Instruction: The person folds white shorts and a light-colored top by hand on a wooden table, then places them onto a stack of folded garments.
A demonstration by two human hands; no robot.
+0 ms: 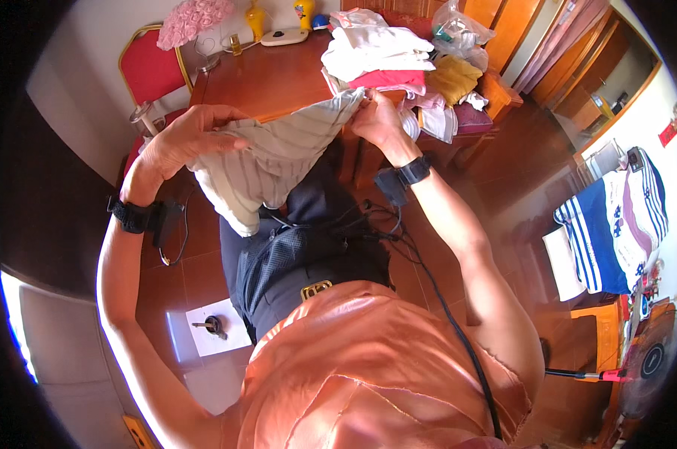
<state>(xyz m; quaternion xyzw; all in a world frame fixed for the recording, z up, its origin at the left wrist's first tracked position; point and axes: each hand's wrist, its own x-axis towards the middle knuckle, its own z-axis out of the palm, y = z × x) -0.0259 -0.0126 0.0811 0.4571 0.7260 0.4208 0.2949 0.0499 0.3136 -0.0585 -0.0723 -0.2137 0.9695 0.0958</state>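
Observation:
A pale piece of cloth with grey stripes hangs between my two hands, in front of my dark trousers. At its left end, my left hand is closed on the fabric, thumb along the front and fingers over the top. My right hand pinches the upper right corner, higher than the rest of the cloth. The fabric slants down to the left in loose folds, its lower edge hanging free. What kind of garment or cloth it is cannot be made out. Both wrists carry black bands with small devices.
A wooden table stands ahead, with a pink lamp at its far left. Folded white clothes and a mustard cloth lie to the right. A red chair is at left. Black cables hang by my waist.

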